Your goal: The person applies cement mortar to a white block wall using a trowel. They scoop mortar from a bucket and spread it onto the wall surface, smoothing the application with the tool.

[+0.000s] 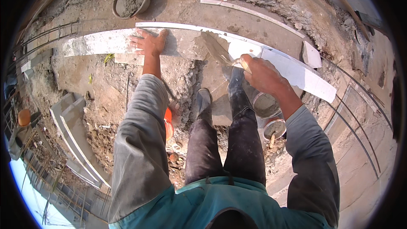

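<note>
My left hand (149,42) lies with fingers spread on a long pale block wall (99,42), pressing on its grey-smeared face. A trowel (217,50) is in my right hand (263,74), whose fingers are wrapped round its light handle. The trowel's blade is coated with wet mortar and rests against the wall's upper side, pointing up and left. Grey mortar (199,42) is smeared around the blade, and beside it the wall's white face (292,70) runs on to the right.
A bucket of mortar (131,2) stands beyond the wall. Two more mortar containers (266,104) (274,129) sit by my right leg, and an orange container (168,125) by my left. Pale slabs (78,131) lean at left; steel bars (358,129) lie at right.
</note>
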`<state>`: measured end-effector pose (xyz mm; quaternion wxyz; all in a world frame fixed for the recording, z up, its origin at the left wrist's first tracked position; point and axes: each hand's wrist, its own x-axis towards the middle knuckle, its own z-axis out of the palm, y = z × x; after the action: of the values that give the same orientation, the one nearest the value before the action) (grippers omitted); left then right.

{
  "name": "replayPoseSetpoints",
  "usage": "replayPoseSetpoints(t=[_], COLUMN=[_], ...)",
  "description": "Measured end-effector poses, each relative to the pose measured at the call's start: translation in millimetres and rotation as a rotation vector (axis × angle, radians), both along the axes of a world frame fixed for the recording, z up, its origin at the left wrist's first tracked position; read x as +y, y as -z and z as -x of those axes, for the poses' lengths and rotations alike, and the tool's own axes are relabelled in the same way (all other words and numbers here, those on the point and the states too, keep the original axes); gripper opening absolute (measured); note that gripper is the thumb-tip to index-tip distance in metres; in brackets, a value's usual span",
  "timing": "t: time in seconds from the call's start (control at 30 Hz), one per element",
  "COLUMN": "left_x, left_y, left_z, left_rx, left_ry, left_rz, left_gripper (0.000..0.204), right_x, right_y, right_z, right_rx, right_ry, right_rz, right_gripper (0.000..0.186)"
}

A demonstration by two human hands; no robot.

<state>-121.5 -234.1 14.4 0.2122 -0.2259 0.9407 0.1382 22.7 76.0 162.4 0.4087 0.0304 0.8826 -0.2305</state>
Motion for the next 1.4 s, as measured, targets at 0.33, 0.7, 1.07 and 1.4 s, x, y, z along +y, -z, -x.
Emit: replayPoseSetpoints(t=[0.33,0.7,1.07,1.4], left_x=[-3,-8,-22,-7], left_y=[-4,-2,-10,-12], left_z=[0,-6,-12,-5], left_rx=[-0.129,-0.079,-0.037,-0.115], left_ry=[0.009,0.046,0.147,0.074], left_rz=[0.025,-0.055,-0.067,-0.033], left_gripper=[0.126,0.125,0.123,0.124], right_x=[70,130,59,75], right_y=[60,188,305,236], right_z=[139,141,179,170], right_rx=[-0.216,-0.117,-0.254,-0.245], right_ry=[-0.086,-0.262,-0.465,-0.611], right_rz=[0.039,0.070,-0.051,-0.010], right_gripper=[0.049,0.044,0.044,0.034])
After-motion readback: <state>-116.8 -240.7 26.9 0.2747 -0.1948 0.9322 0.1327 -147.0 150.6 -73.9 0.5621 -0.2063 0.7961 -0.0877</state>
